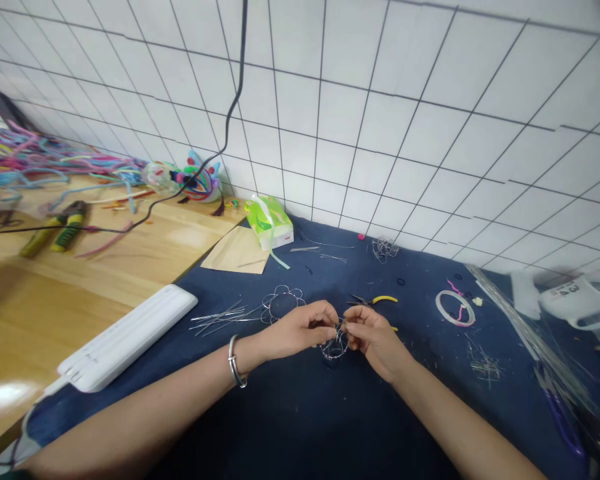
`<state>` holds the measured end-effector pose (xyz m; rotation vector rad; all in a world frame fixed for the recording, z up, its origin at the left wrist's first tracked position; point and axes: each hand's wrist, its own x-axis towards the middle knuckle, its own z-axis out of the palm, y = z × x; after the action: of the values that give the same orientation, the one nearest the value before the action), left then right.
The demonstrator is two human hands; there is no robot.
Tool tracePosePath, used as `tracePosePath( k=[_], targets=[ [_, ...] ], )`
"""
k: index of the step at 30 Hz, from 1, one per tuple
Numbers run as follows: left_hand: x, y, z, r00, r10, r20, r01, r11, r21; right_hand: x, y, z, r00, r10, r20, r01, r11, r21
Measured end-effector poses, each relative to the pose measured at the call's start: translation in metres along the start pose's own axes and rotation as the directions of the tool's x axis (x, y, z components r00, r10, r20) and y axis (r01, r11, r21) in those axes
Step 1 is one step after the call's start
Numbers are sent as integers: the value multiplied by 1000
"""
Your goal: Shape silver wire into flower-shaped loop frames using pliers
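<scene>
Between my two hands is a small looped wire piece point(335, 348), its rounded loops hanging just below my fingertips. My left hand point(307, 328), with a silver bangle at the wrist, pinches it from the left side. From the right, my right hand point(373, 333) grips the same piece with thumb and bent fingers. Behind the right hand lie pliers with yellow handles point(385, 299), partly hidden by it. A flower-shaped wire ring point(283, 303) rests on the dark cloth beyond my left hand, and loose straight wires point(225, 318) lie left of it.
A white power strip point(130, 337) lies at left. Green-handled pliers point(70, 227) and colourful pipe cleaners point(55, 163) are on the wooden table. A tissue pack point(270, 223) stands by the tiled wall. At right are a tape ring point(455, 308), purple-handled scissors point(563, 417) and a white jug point(580, 300).
</scene>
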<state>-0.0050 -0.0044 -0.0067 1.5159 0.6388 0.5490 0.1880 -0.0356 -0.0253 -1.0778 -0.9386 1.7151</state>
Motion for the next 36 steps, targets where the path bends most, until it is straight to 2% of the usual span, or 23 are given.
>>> tracePosePath(
  k=[10, 13, 16, 19, 23, 29, 34, 36],
  targets=[
    [3, -4, 11, 984, -49, -169, 27, 991, -130, -1, -3, 4, 999, -40, 9, 41, 994, -99],
    [3, -4, 9, 972, -43, -230, 18, 994, -108, -3, -7, 4, 995, -91, 34, 96, 974, -204],
    [3, -4, 5, 962, -33, -272, 8, 996, -91, -5, -11, 4, 980, -162, 113, 193, 904, -380],
    [2, -4, 2, 957, -30, -287, 8, 997, -80, -6, -13, 3, 970, -171, 170, 232, 858, -458],
    [1, -2, -2, 952, -31, -306, 11, 998, -68, -5, -16, 1, 963, -213, 164, 268, 809, -523],
    [0, -4, -3, 954, -69, -292, 53, 997, -62, -1, -15, 0, 937, -292, 191, 336, 610, -718],
    [1, -7, -2, 960, -31, -277, 45, 998, 43, 2, -11, 5, 912, -386, 142, 345, 528, -776],
    [0, -7, -1, 971, -19, -236, 46, 993, 108, 2, -11, 8, 902, -399, 167, 361, 482, -799]
  ],
)
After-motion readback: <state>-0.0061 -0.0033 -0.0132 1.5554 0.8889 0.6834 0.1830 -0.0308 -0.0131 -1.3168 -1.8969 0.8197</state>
